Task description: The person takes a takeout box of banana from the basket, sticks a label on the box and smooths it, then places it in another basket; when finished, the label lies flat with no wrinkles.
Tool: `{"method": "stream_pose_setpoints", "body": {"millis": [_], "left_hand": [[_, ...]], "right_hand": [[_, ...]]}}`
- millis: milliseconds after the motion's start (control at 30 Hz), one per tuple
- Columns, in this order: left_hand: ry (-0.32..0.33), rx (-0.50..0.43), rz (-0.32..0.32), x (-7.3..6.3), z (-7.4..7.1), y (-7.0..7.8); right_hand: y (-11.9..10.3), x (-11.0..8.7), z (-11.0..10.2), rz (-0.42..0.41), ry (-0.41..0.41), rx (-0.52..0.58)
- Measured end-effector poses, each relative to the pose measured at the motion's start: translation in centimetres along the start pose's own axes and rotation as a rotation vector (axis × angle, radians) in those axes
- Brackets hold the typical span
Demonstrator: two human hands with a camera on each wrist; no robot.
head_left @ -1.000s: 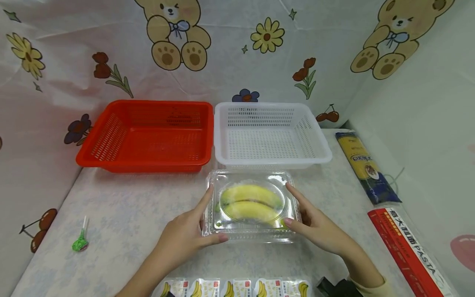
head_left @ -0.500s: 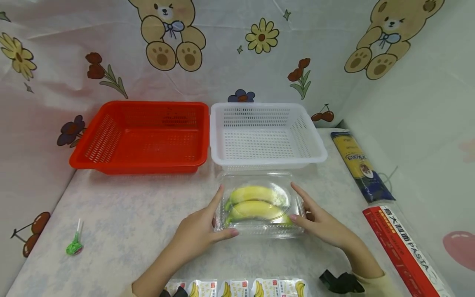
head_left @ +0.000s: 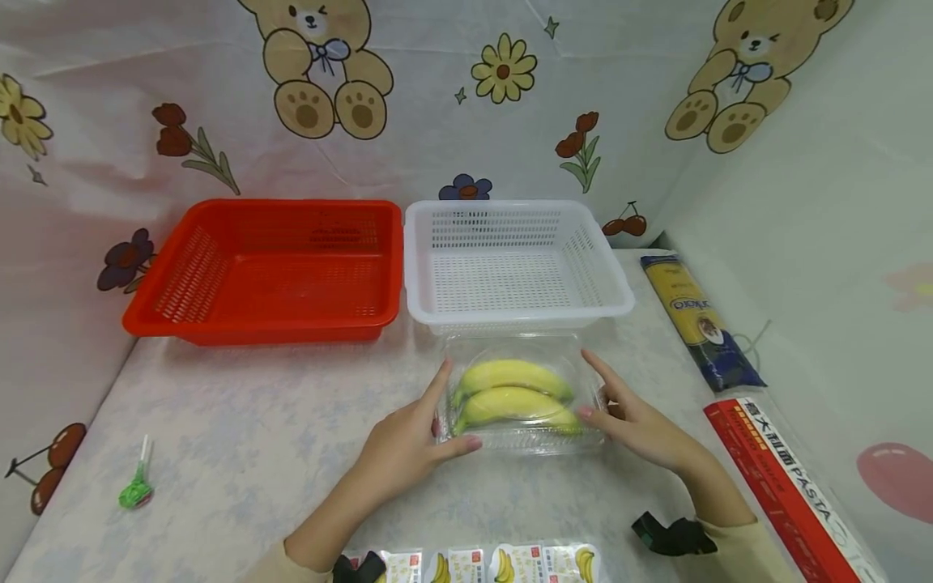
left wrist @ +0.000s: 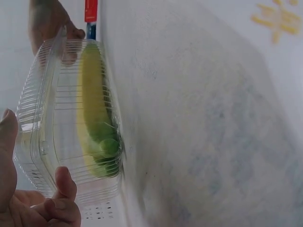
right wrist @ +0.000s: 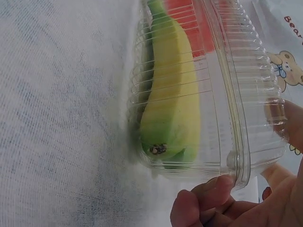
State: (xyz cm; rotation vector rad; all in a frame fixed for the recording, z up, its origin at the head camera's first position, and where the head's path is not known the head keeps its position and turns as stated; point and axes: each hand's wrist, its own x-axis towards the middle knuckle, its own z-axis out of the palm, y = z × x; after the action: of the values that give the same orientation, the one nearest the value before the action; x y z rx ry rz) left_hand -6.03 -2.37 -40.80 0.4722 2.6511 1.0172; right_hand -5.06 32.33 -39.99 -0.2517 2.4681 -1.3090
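A clear plastic clamshell container (head_left: pixel 539 441) with its lid down stands right before the white basket. Inside lie two yellow bananas (head_left: pixel 510 405) with greenish ends. My left hand (head_left: pixel 408 441) holds the container's left side, thumb at the front edge and index finger along the side. On the opposite side my right hand (head_left: pixel 641 425) holds it, thumb near the front corner, while the right wrist view shows curled fingers (right wrist: pixel 218 189) at the rim. The container's base (left wrist: pixel 116 156) is right at the tablecloth in the left wrist view.
Behind stand a red basket (head_left: pixel 291 332) and a white basket (head_left: pixel 525 314), side by side. On the right lie a yellow-blue pasta bag (head_left: pixel 696 320) and a red pasta box (head_left: pixel 787 486). A green lollipop (head_left: pixel 136 490) lies left; banana stickers (head_left: pixel 513 563) line the front edge.
Both hands have moved the container to the right and lowered it towards the table. The head view has turned slightly to the right.
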Motion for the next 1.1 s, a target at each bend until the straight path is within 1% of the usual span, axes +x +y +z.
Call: {"method": "stream_pose_setpoints", "body": {"millis": [167, 333, 500, 867, 1000, 1100], "left_hand": [[0.011, 0.006, 0.008, 0.3, 0.2, 0.1], [0.015, 0.006, 0.012, 0.6, 0.3, 0.3], [0.032, 0.010, 0.019, 0.9, 0.3, 0.4], [0.029, 0.005, 0.004, 1.0, 0.4, 0.5], [0.071, 0.050, 0.003, 0.7, 0.5, 0.6], [0.136, 0.104, 0.016, 0.2, 0.6, 1.2]], "right_hand": [[0.3, 0.2, -0.4, 0.003, 0.018, -0.012], [0.8, 0.6, -0.8, -0.010, 0.041, -0.022], [0.8, 0.9, -0.9, 0.004, 0.063, -0.032], [0.8, 0.9, -0.7, 0.017, 0.096, -0.066], [0.9, 0.6, -0.7, -0.002, 0.136, -0.127], [0.8, 0.1, -0.5, -0.036, 0.211, -0.191]]}}
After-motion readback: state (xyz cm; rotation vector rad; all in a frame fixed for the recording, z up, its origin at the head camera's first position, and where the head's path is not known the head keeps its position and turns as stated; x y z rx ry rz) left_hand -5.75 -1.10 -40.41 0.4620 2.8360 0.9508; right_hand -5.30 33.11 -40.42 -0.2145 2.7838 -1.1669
